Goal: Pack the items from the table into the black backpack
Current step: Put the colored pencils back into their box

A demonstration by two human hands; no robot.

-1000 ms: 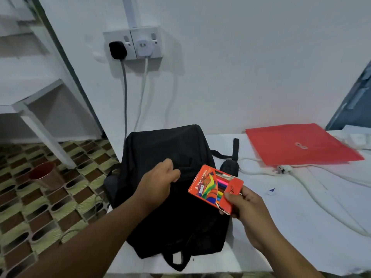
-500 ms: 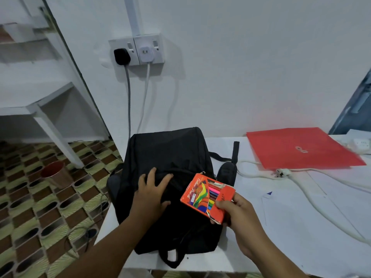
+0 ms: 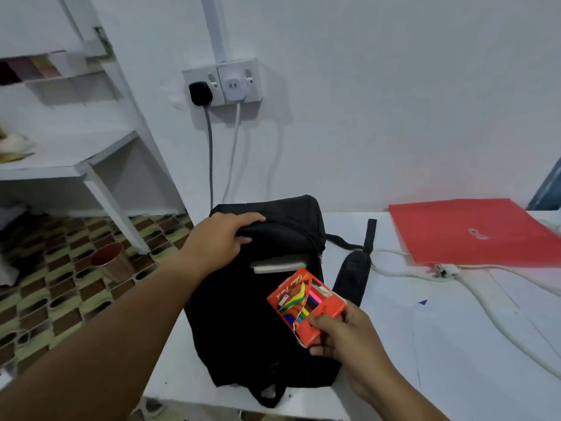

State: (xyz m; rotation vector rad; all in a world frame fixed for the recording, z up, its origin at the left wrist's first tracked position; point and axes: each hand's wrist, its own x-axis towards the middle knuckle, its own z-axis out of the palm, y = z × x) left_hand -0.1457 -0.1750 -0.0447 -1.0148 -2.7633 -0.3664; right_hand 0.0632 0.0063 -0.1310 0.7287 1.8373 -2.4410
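The black backpack (image 3: 243, 323) lies flat on the white table (image 3: 455, 360), at its left end. My left hand (image 3: 218, 241) grips the bag's top flap and holds it lifted, so the opening gapes. Inside the gap the pale edge of a book or pad (image 3: 279, 264) shows. My right hand (image 3: 340, 332) holds an orange box of colour pencils (image 3: 305, 305) just above the bag's front, right below the opening. A red folder (image 3: 473, 232) lies at the table's back right.
A white cable (image 3: 485, 302) with a plug runs across the table in front of the folder. The bag's strap (image 3: 352, 278) lies to its right. Wall sockets (image 3: 224, 83) with two leads hang above. A red cup (image 3: 110, 262) stands on the patterned floor, left.
My left hand has moved from the bag's middle up to its top edge and lifted the flap, exposing the pale item inside. The pencil box has stayed in my right hand near the opening.
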